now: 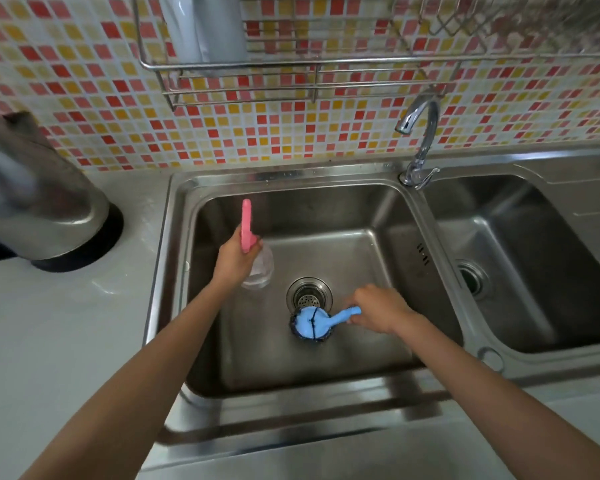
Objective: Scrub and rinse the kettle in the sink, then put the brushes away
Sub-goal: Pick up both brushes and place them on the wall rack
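Note:
The steel kettle [45, 195] stands on its black base on the counter at the left, outside the sink [326, 379]. Over the left basin, my left hand [234, 259] grips a pink-handled brush [246, 225] whose pale bristle head [260, 268] points down. My right hand [378, 310] holds the handle of a blue round scrubber [309, 322], which lies on the basin floor just below the drain strainer [309, 294].
A chrome tap [420, 140] stands between the two basins, its spout over the left one. The second basin [534, 265] lies to the right. A wire rack [309, 60] hangs on the tiled wall above, with a grey item in it.

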